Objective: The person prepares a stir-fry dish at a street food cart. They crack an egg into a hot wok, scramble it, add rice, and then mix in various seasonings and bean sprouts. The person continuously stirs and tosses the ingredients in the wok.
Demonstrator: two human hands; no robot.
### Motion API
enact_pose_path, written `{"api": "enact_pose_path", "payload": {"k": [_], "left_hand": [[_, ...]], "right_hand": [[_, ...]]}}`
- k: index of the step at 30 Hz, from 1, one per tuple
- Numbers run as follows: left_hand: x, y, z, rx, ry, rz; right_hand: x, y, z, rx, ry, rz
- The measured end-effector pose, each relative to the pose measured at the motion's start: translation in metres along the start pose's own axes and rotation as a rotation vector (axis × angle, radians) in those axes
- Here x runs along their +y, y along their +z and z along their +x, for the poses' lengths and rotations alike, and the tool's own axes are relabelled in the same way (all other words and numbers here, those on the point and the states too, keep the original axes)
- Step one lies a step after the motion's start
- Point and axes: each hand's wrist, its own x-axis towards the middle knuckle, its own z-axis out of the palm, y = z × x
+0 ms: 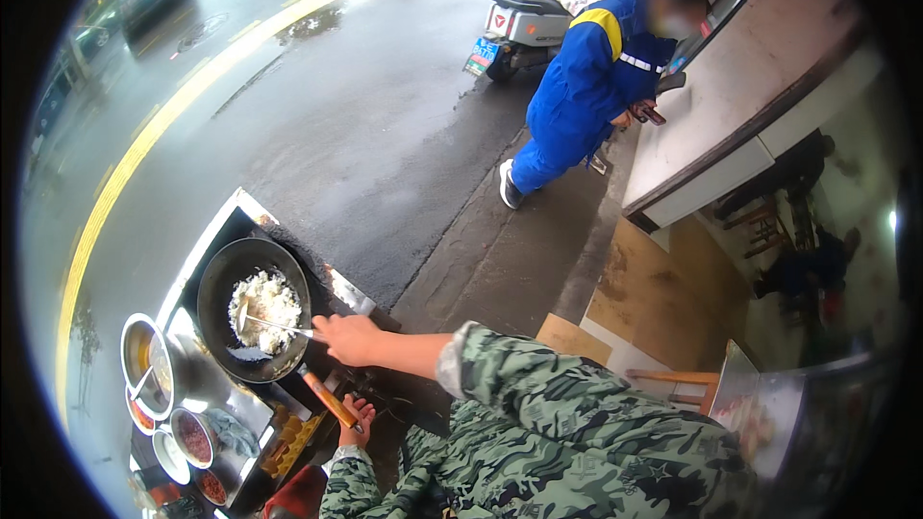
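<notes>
My right hand (350,339) grips the handle of a metal ladle (281,326), whose head sits in white rice (277,299). Part of the rice is tinged brown. The dark wok (214,303) holding it rests on a stove top, and its wooden handle (328,396) points toward me. Palm up, my left hand (358,418) lies under the end of that handle, fingers loose and not wrapped around it. Contact between palm and handle is hard to make out.
Beside the wok stand a large pot (167,353) with a utensil in it, a bowl of red-brown food (193,440), a white bowl (171,458), a grey-blue cloth (232,432) and several eggs (288,440). A person in blue (577,86) stands near a scooter (530,21) on wet pavement.
</notes>
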Motion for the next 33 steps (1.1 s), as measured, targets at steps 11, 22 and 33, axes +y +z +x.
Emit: {"api": "enact_pose_path", "payload": {"k": [11,22,33], "left_hand": [[-0.009,0.002,0.03,0.074,-0.139,-0.012],[0.002,-0.055,0.012,-0.016,-0.11,-0.165],[0.107,0.065,-0.169,-0.091,0.266,0.116]], "right_hand": [[-0.008,-0.018,0.017,0.086,-0.087,-0.072],[0.018,-0.032,0.007,0.034,0.055,-0.075],[0.03,-0.097,-0.026,-0.358,-0.097,-0.189]]}}
